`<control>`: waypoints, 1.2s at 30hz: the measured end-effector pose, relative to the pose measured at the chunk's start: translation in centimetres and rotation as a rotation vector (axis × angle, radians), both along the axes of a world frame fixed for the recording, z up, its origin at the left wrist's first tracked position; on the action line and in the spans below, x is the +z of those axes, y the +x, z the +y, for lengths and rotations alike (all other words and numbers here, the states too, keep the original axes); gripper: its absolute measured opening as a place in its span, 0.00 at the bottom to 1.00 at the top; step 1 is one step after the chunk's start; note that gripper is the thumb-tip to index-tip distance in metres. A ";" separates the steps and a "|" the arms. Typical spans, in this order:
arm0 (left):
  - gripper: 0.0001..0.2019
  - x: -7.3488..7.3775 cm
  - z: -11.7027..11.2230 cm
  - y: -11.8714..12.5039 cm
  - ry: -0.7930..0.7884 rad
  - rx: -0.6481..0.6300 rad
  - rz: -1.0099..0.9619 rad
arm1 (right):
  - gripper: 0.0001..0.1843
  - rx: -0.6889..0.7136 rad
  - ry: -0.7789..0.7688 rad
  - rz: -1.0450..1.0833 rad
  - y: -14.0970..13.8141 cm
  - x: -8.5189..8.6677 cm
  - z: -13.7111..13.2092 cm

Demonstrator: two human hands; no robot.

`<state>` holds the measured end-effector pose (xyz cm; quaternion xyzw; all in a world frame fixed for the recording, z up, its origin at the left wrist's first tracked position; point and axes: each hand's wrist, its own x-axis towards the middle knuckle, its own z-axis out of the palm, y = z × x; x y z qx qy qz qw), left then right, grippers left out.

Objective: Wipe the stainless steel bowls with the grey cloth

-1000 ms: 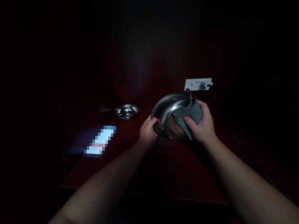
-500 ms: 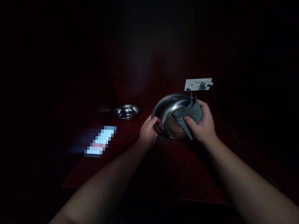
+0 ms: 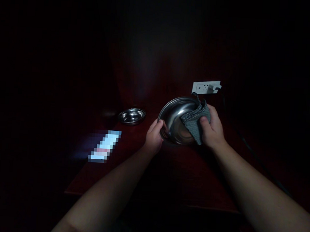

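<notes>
A shiny steel bowl (image 3: 172,118) is held up above the dark red table, tilted so its inside faces me. My left hand (image 3: 154,136) grips its left rim, thumb on the inner edge and fingers behind. A folded grey-green textured cloth (image 3: 193,123) lies over the bowl's right rim and against its inside. Pressing that cloth to the bowl is my right hand (image 3: 212,128), thumb in front; its other fingers are hidden behind cloth and rim.
A second, smaller-looking steel bowl (image 3: 132,116) stands on the table (image 3: 177,187) at the back left. Nearer lies a bright, pixelated rectangle (image 3: 105,146). A white wall socket (image 3: 200,87) with a plug is behind the bowl. A dark cable (image 3: 252,153) runs along the right. Surroundings are very dark.
My right thumb has slid a little to the right on the cloth, showing more of it. The bowl and my left hand stay nearly in place.
</notes>
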<state>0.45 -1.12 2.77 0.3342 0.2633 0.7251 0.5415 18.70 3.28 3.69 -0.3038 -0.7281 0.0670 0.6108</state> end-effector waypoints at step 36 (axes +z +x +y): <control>0.11 -0.5 0.3 -0.3 0.078 -0.006 0.085 | 0.24 0.029 -0.081 0.114 -0.4 0.3 -0.1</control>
